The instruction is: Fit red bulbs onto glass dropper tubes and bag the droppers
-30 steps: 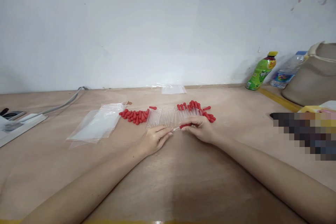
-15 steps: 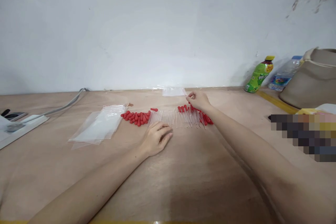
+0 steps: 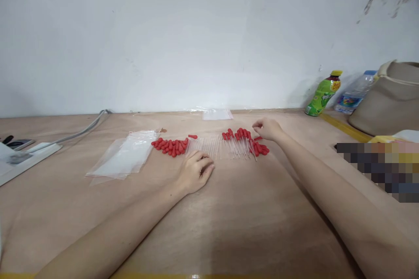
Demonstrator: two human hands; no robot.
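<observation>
My left hand (image 3: 196,171) rests on the table, fingers loosely curled and the thumb apart, holding nothing I can see. Its fingertips lie by the lower ends of a row of thin clear tubes (image 3: 209,146). To their right lie several droppers (image 3: 240,144), clear tubes with red rubber bulbs at the far end. My right hand (image 3: 269,129) hovers just right of these, thumb and forefinger slightly apart with nothing visible between them. Loose red bulbs (image 3: 262,150) lie below it. Another heap of red bulbs (image 3: 170,146) sits left of the tubes, with a single bulb (image 3: 192,136) above the row.
Clear plastic bags (image 3: 126,154) lie at the left, and a smaller bag (image 3: 217,114) lies against the wall. A grey cable (image 3: 85,129) runs at far left. A green bottle (image 3: 323,94), a water bottle (image 3: 353,96) and a beige bag (image 3: 388,100) stand at the right.
My right hand has let go of a dropper among the other droppers and moved right, towards the loose bulbs. My left hand has stayed in place.
</observation>
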